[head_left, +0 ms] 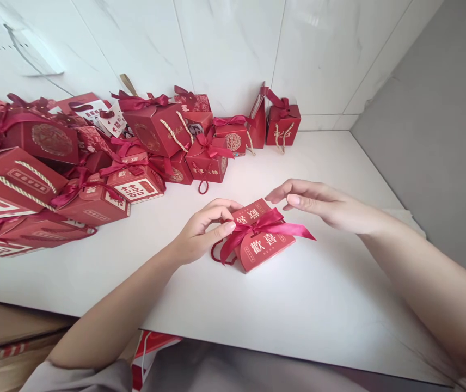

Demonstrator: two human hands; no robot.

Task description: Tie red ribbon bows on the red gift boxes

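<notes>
A red gift box (pixel 253 260) with gold Chinese characters lies in front of me on the white table, tied at the top with a crimson ribbon bow (pixel 269 222). A dark red cord handle (pixel 224 261) loops out at its left side. My left hand (pixel 202 231) grips the left end of the box, thumb on the near side by the ribbon; the other fingertips are partly hidden behind it. Just beyond the box's right end, my right hand (pixel 325 206) hovers with fingers apart, holding nothing.
Many similar red boxes are heaped at the left and back, such as one with rope handles (pixel 151 128) and one by the wall (pixel 284 125). Marble-look tiles (pixel 233 43) rise behind the table (pixel 298 316). A cardboard box (pixel 12 326) sits below the front edge.
</notes>
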